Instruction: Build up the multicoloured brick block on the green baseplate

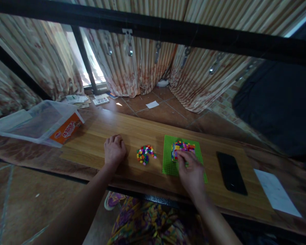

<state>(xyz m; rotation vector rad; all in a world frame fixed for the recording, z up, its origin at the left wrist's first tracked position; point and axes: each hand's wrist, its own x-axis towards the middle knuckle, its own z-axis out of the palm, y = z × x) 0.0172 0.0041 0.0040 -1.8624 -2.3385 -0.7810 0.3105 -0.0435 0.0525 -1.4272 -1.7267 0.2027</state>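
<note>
Brick block (183,147), a small build of red, yellow, blue and pink pieces, sits on the far half of a green baseplate (168,160) that lies flat on the wooden table (97,136). Nearest the camera, a lap in bright patterned cloth (148,223) shows under the table's near edge, and both forearms reach forward over that edge. The right hand (191,174) hovers palm down over the baseplate's near right part, its fingers loosely bent and pointing away. The fingertips (184,157) meet the near edge of the brick block. Whether they pinch a single piece there cannot be told, since the hand covers the spot. The left hand (114,149) rests on the bare wood well to the left, curled into a closed fist with knuckles up, holding nothing that shows.

Between the two hands, just left of the baseplate and apart from it, lies a loose pile of small bricks (145,154) in mixed colours. It is nearer the left hand but touches neither. Right of the baseplate a black phone (231,172) lies flat, its surface dark, and further right lies a white sheet (276,192). At the table's far left end stands a clear plastic bin (38,119) with an orange label. Beyond the table, papers (78,99) lie on the tiled floor in front of striped curtains (132,68).
</note>
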